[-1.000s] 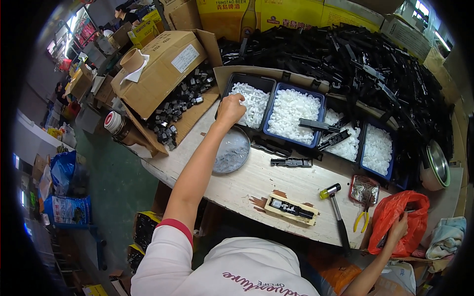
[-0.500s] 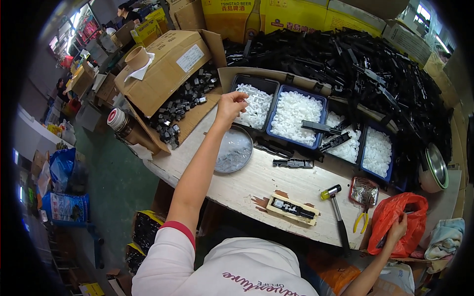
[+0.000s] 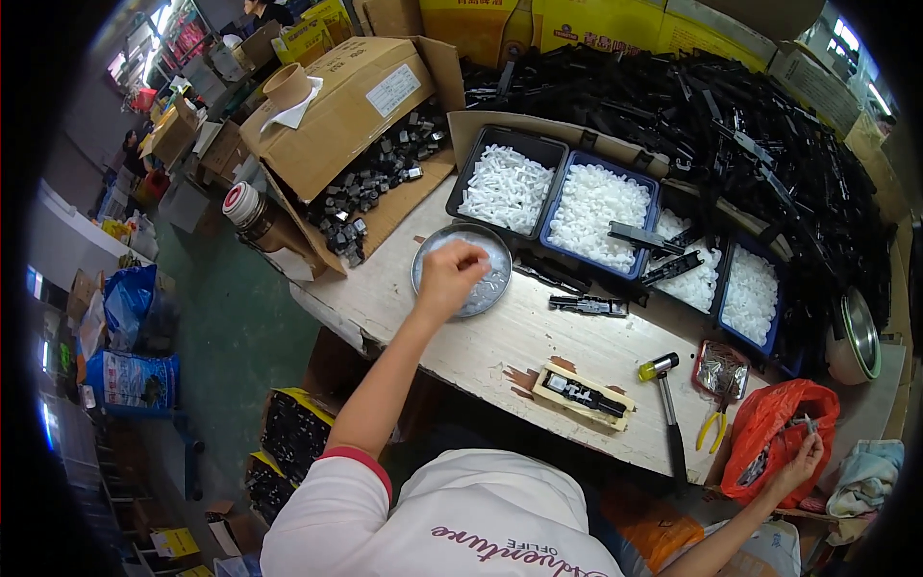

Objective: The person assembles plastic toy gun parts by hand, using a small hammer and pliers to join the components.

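My left hand (image 3: pixel 448 282) is over a round metal dish (image 3: pixel 420 258) of clear, wet-looking material. Its fingertips are pinched together, and whatever they hold is too small to make out. At the right, my right hand (image 3: pixel 798 465) is at the mouth of a red plastic bag (image 3: pixel 769 415), its fingers closed on a small silvery metal part (image 3: pixel 806 423). More metal parts (image 3: pixel 755 468) show inside the bag. Between my hands, a black mechanism (image 3: pixel 584 393) lies in a pale block-like holder (image 3: pixel 615 423) on the worktable (image 3: pixel 461 361).
Bins of small white plastic pieces (image 3: pixel 598 212) line the table's back, with black mechanisms (image 3: pixel 711 125) heaped behind. A hammer (image 3: pixel 668 413), yellow-handled pliers (image 3: pixel 712 430) and a red tray of pins (image 3: pixel 721 369) lie near the bag. An open carton (image 3: pixel 336 106) stands at left.
My left hand has moved from the leftmost white-piece bin down to the metal dish. My right hand has come up out of the red bag with a small metal part. The view has shifted slightly.
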`<state>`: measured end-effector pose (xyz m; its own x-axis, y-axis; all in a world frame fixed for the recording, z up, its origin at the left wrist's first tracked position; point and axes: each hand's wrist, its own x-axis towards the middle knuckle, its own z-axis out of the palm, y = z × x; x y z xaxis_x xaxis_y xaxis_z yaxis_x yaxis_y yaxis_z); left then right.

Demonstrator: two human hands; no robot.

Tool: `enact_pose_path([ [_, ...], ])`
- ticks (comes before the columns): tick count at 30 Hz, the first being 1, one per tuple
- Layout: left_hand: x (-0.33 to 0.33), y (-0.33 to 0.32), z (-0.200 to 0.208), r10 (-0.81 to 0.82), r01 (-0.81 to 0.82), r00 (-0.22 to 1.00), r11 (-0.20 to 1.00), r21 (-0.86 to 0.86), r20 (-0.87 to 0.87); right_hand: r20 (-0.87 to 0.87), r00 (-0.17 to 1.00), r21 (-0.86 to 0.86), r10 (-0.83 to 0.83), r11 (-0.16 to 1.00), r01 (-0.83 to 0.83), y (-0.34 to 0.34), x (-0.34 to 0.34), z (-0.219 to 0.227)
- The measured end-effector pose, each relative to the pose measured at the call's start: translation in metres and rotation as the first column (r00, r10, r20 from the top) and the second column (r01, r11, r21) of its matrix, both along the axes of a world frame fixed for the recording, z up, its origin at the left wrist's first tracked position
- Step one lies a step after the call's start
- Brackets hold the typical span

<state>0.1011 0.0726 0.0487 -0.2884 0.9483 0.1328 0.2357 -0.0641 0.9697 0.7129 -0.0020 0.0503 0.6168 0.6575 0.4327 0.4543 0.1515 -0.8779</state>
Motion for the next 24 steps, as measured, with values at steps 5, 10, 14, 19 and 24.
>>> enact_pose_path([
  [5,0.012,0.004,-0.028,0.162,-0.002,0.808,0.962,0.272,-0.566,-0.070,0.990,0.030,0.121,0.992,-0.119,0.002,-0.055,0.040],
  [10,0.016,0.016,-0.036,0.127,0.063,0.706,0.969,0.241,-0.696,0.049,0.995,0.024,0.083,0.996,-0.084,0.003,-0.098,0.053],
  [14,0.007,0.009,-0.023,0.062,0.003,0.847,0.993,0.120,-0.529,0.008,0.980,-0.063,0.198,0.978,-0.197,-0.003,-0.101,0.052],
  [19,0.006,0.005,-0.017,0.138,-0.085,0.919,0.984,0.158,-0.370,0.160,0.942,-0.125,0.295,0.953,-0.277,0.002,-0.157,0.062],
  [24,0.026,-0.009,0.005,0.020,-0.018,0.999,0.999,-0.038,0.047,0.139,0.779,-0.213,0.612,0.786,-0.580,0.013,-0.216,0.041],
])
